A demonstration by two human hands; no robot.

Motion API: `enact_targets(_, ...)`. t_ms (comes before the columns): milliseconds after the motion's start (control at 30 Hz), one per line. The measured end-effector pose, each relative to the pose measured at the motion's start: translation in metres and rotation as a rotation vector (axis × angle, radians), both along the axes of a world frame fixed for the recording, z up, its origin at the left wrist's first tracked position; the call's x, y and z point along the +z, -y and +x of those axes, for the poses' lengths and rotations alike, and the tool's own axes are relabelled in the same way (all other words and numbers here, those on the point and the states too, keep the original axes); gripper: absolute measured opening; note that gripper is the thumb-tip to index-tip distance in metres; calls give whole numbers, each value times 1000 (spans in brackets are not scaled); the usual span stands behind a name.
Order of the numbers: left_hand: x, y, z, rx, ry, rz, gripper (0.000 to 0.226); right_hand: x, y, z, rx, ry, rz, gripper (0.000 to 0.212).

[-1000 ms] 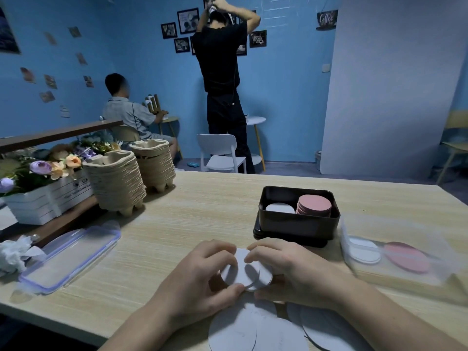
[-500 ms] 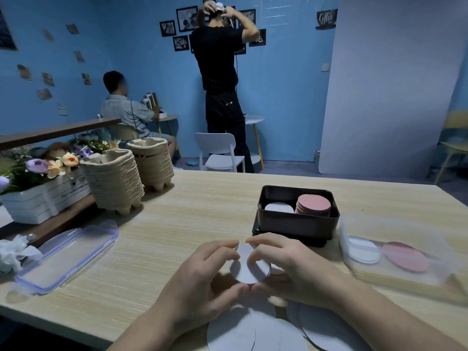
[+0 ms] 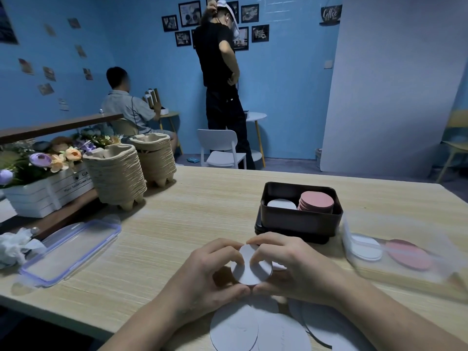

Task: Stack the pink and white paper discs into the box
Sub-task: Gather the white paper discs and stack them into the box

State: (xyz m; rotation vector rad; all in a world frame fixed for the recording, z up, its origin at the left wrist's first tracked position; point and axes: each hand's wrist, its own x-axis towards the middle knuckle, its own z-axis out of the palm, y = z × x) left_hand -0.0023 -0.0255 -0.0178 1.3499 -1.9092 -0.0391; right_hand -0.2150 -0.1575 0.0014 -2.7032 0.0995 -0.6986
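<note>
Between both hands I hold a small stack of white paper discs (image 3: pixel 249 268), tilted up just above the table. My left hand (image 3: pixel 205 277) grips its left edge and my right hand (image 3: pixel 296 269) its right edge. Behind them stands a dark box (image 3: pixel 298 219) with a low white disc pile (image 3: pixel 281 204) on its left and a taller pink disc stack (image 3: pixel 316 201) on its right. Several larger white discs (image 3: pixel 255 328) lie on the table under my wrists.
A clear plastic container (image 3: pixel 395 252) at the right holds a white and a pink disc. A clear lid (image 3: pixel 71 252) lies at the left, near stacked pulp trays (image 3: pixel 119 173) and a flower box (image 3: pixel 40 188). Two persons are at the far wall.
The fanned white discs have been squared into one neat stack between my hands, raised slightly. The standing person in the background has turned and lowered one arm.
</note>
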Motion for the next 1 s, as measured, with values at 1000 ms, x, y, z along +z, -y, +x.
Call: enact_targets(1000,46,41,-2,-64,101,-91,27,60,26,-15,-170,-19,-50,29)
